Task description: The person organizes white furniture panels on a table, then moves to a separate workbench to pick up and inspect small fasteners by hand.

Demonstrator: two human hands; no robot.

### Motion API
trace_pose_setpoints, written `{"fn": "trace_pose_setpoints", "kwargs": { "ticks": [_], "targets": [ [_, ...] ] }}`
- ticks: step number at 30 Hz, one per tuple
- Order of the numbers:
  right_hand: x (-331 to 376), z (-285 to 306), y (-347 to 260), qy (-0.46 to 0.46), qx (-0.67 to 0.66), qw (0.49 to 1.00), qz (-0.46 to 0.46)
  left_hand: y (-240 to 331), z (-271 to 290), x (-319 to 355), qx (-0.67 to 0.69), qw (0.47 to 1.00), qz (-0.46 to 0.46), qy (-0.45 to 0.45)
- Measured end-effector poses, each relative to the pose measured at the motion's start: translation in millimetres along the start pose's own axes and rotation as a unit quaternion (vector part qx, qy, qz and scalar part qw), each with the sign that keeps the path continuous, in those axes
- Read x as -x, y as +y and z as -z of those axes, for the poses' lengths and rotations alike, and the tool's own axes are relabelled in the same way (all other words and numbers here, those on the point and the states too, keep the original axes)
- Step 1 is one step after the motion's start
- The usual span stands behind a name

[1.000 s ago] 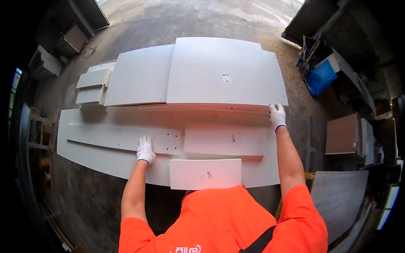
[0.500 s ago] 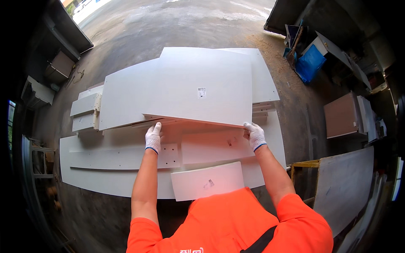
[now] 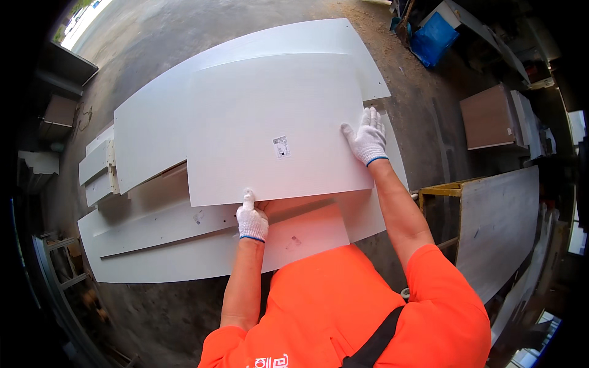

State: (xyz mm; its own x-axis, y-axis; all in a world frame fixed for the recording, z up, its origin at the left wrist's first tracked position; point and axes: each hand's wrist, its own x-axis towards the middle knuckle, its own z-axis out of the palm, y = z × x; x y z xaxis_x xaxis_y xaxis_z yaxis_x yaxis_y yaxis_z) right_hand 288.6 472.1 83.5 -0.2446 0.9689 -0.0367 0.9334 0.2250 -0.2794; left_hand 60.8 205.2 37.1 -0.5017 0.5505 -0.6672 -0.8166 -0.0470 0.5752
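Observation:
A white rectangular panel (image 3: 245,110) with a small printed label lies over a larger white board (image 3: 150,132). My left hand (image 3: 252,219), in a white knit glove, is closed on the panel's near edge, thumb on top and fingers underneath. At the panel's right edge my gloved right hand (image 3: 368,138) rests with fingers stretched out and thumb apart on the surface. Below the panel are a long white strip board (image 3: 147,233) and a smaller white board (image 3: 307,236), close to my body.
Short white pieces (image 3: 97,165) are stacked at the left. On the right stand a brown box-like cabinet (image 3: 488,119) and a yellow-framed panel (image 3: 497,214). A blue bag (image 3: 434,40) lies at the far right. Metal frames (image 3: 61,264) stand at the near left.
The labelled panel has turned and its near edge has come closer to me. My left hand has shifted right along that edge; my right hand has gone from the near corner to the right side.

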Motion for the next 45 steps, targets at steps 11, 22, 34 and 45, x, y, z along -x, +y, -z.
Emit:
{"fn": "trace_pose_setpoints", "kwargs": {
  "ticks": [11,22,34,45],
  "targets": [
    [89.1,-12.1,-3.6,0.013,0.066,0.997,0.049,-46.9,78.8,109.9,0.025,0.999,0.028,0.040],
    [44.8,-59.3,55.4,-0.065,-0.389,0.908,-0.141,-35.9,86.1,131.1,-0.179,0.969,0.165,0.048],
    [-49.2,-41.2,-72.6,0.028,0.086,0.994,0.066,35.7,135.6,32.8,-0.639,0.646,-0.297,0.292],
    [-32.0,-77.0,-218.8,-0.069,0.011,0.926,0.371,33.4,128.1,32.4,-0.618,0.652,-0.336,0.284]
  ]
}}
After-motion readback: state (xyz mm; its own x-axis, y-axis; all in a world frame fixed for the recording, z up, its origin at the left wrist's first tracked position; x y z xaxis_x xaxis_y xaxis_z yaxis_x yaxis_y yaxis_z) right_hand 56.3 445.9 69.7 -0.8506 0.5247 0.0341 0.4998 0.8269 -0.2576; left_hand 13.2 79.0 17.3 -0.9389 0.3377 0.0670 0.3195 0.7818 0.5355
